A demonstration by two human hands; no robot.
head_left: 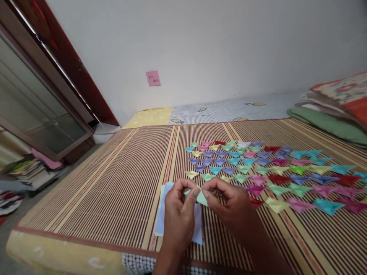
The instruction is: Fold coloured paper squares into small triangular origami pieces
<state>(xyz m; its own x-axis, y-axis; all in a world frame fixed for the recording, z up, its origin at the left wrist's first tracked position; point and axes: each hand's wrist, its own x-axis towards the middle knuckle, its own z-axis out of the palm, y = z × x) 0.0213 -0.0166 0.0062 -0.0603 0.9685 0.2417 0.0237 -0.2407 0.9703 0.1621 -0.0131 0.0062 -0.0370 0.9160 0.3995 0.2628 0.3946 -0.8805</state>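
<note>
A small piece of pale green folded paper [202, 198] is held between both hands, just above the mat. My left hand [181, 210] pinches its left side between thumb and fingers. On the other side, my right hand [228, 198] grips it with thumb and forefinger. Beneath my left hand lies a stack of paper sheets [164, 214], a lavender one on top with green edges showing. To the right, several rows of small folded paper shapes [277, 205] in many colours are spread out; my right hand and forearm hide some of them.
A striped bamboo mat [114, 183] covers the bed. Folded bedding [329, 124] is piled at the far right. Behind stands a white wall with a pink note [153, 78]. At the left are a glass-panelled door [37, 95] and stacked books [31, 172].
</note>
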